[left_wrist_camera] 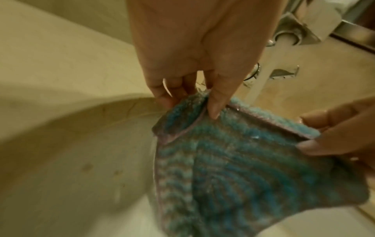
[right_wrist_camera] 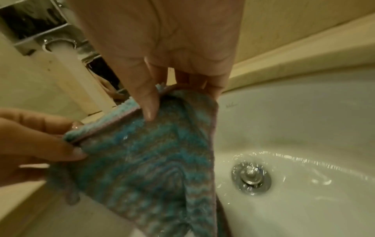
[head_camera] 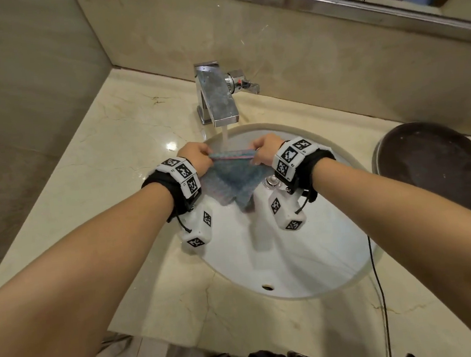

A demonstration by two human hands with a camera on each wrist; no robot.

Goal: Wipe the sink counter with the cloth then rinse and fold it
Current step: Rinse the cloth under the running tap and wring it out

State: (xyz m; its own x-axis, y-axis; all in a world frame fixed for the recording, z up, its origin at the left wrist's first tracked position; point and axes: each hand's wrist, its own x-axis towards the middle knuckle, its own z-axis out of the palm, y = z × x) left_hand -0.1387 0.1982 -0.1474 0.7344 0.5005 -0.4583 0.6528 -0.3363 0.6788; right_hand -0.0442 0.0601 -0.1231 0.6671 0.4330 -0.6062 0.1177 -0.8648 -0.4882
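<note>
Both hands, left (head_camera: 195, 156) and right (head_camera: 266, 150), are pinching the top edge of the cloth (head_camera: 233, 182) over the sink (head_camera: 306, 257); stretching it wider under the tap (head_camera: 216, 100) stream should be rinsing every fold.

Both forearms bare, no sleeves. Each wrist wears a black fabric strap (head_camera: 158, 185) carrying a white band of square blocks (head_camera: 181, 171) printed with black-and-white square markers; right wrist has the same setup, band (head_camera: 290, 156) on black strap (head_camera: 317, 161). A white box-shaped camera pod with the same markers hangs under each wrist, left (head_camera: 197, 228) and right (head_camera: 287, 209), each with a short black cable looping up to the strap; a thin black cord (head_camera: 381, 293) trails down from the right side.
</note>
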